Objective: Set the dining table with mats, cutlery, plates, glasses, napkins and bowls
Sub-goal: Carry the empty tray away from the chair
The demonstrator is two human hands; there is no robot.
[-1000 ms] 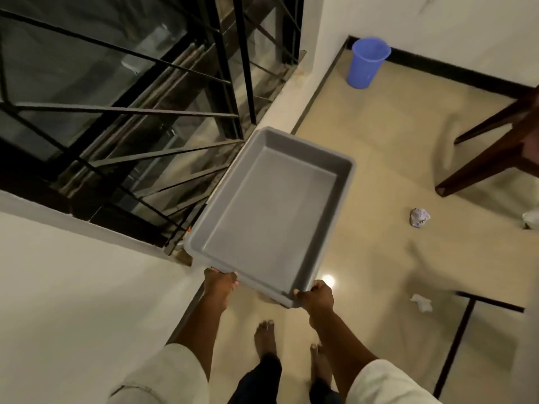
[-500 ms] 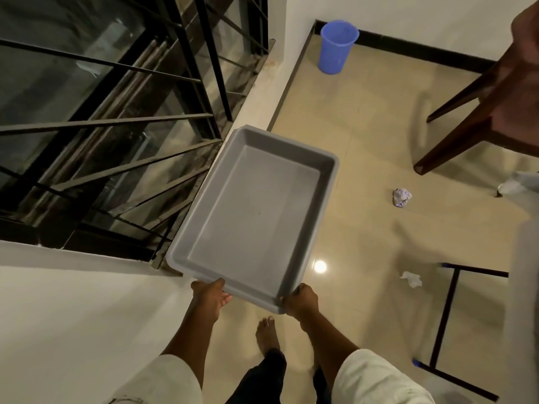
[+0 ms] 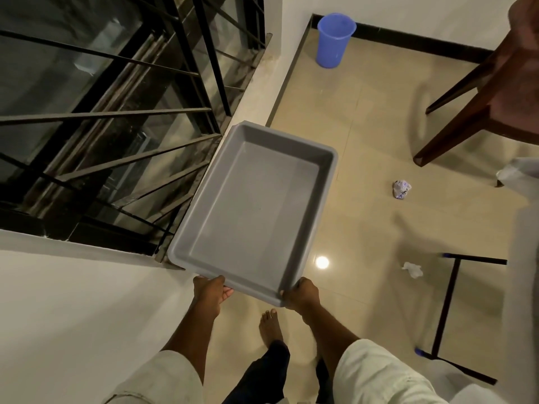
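Note:
I carry an empty grey plastic tray (image 3: 253,205) in front of me, held level above the floor. My left hand (image 3: 210,290) grips its near left corner from below. At the near right corner my right hand (image 3: 301,293) holds the rim, thumb over the edge. Nothing lies inside the tray. No mats, cutlery, plates or glasses are in view.
A barred dark window (image 3: 110,118) fills the left, above a white wall. A blue bucket (image 3: 335,39) stands in the far corner. A wooden chair (image 3: 481,106) is at right, a black metal frame (image 3: 449,310) at lower right. Crumpled paper (image 3: 402,189) and a tissue (image 3: 412,269) lie on the beige floor.
The view has shifted as I walk; the window and bucket sit further left and the chair looms larger. Both hands keep the same hold on the tray.

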